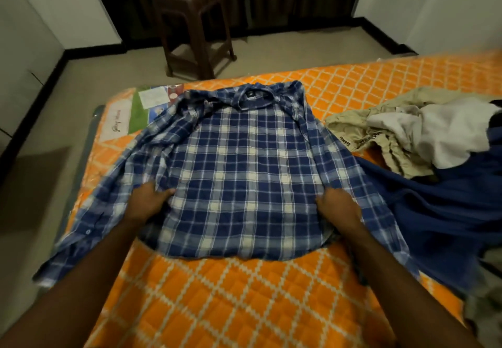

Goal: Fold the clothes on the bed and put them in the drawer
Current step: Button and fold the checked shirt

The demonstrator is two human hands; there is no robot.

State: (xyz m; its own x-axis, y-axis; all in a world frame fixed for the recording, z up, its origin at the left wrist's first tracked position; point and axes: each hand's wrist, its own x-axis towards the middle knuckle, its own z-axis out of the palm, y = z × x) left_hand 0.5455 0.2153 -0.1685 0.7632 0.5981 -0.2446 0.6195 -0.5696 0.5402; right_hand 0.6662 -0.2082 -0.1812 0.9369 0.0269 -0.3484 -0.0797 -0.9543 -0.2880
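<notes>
— So, where do our fingers [165, 192] stand right now?

— On the left hand [148, 201] they curl into the cloth at the shirt's left side seam, thumb pinching a fold. The right hand [338, 206] does the same at the opposite seam, fingers bunched round the fabric. Both are grasping the shirt [241, 171], neither is slack.

— And the shirt itself?

— It lies spread on the bed [217, 293], a blue and white plaid button-up, back panel up as far as we can judge, with the sleeves thrown out to either side. Its collar points away from us toward the stool [193, 21] on the floor, its hem sits nearest us. So the long axis runs straight from us to the far edge of the bed.

— How will it handle?

— We reckon it is light, thin and floppy. It won't hold a crease by itself and will sag wherever we don't support it. It isn't slippery or fragile, though the buttons may snag. Taking it at the side seams, as we do now, seems right for turning each side in toward the middle.

— Anything else waiting?

— To our right sits a heap: khaki trousers [380, 135], a white garment [445, 133] and a dark blue cloth [434, 206] touching the shirt's right sleeve. We see no drawer.
</notes>
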